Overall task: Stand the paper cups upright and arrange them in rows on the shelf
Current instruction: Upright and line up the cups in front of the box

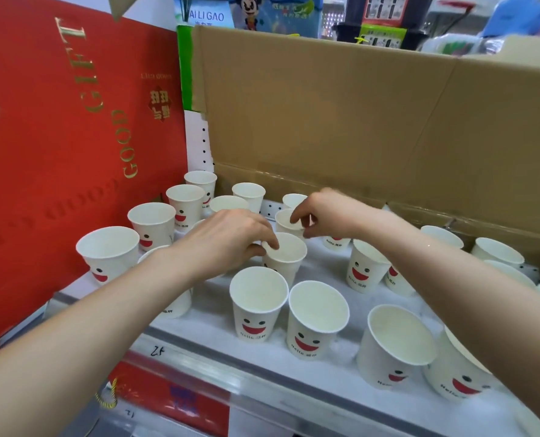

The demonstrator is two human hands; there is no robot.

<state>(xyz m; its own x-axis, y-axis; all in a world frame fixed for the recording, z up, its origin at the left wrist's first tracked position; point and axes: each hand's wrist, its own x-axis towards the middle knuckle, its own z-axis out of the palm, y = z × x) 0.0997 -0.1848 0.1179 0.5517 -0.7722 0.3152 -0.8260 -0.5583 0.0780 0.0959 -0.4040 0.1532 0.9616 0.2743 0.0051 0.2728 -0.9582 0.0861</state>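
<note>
Several white paper cups with red smiling faces stand upright on the white shelf (pixel 325 383). My left hand (pixel 224 241) pinches the near rim of one middle cup (pixel 289 257), thumb outside and fingers over the edge. Just behind it, my right hand (pixel 325 212) grips the rim of another cup (pixel 286 222). Two cups (pixel 257 302) (pixel 316 316) stand side by side in front of my hands. A row of cups (pixel 152 223) runs along the left side toward the back. More cups (pixel 395 345) stand loosely spaced at the right.
A red gift box (pixel 73 137) printed GOOD GIFT leans at the shelf's left. A tall brown cardboard sheet (pixel 357 121) stands behind the cups. The shelf's front rail (pixel 231 370) carries handwritten numbers. Packaged goods sit above and behind the cardboard.
</note>
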